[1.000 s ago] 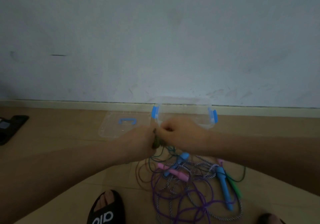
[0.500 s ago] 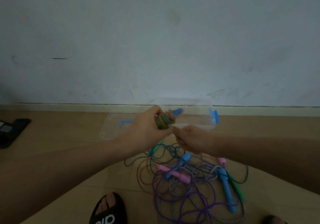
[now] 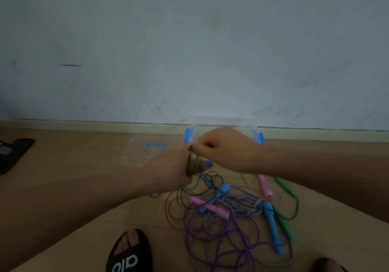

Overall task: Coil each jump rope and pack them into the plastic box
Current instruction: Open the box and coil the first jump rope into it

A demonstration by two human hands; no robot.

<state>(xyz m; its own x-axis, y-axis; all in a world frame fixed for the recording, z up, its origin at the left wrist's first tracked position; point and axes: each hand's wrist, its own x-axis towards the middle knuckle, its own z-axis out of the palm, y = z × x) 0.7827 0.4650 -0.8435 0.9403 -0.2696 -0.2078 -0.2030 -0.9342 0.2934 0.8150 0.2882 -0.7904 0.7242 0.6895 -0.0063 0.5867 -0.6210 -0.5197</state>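
Note:
My left hand (image 3: 170, 170) grips a tight coiled bundle of rope (image 3: 193, 166) with a blue handle tip showing beside it. Just above the bundle, my right hand (image 3: 227, 149) pinches the rope's free strand. Behind both hands, against the wall, stands the clear plastic box (image 3: 223, 122) with blue latches. On the floor in front lies a tangle of jump ropes (image 3: 231, 215): purple, striped and dark green cords with pink handles (image 3: 265, 187), blue handles (image 3: 272, 227) and green handles (image 3: 284, 185).
The box's clear lid (image 3: 147, 151) with a blue handle lies flat left of the box. A dark object (image 3: 12, 151) sits at the far left. A black sandal on my foot (image 3: 130, 252) is near the bottom edge; another foot (image 3: 328, 265) shows bottom right.
My right hand moved up and over the bundle with the strand, from below right of it. My left hand dropped slightly with the coil.

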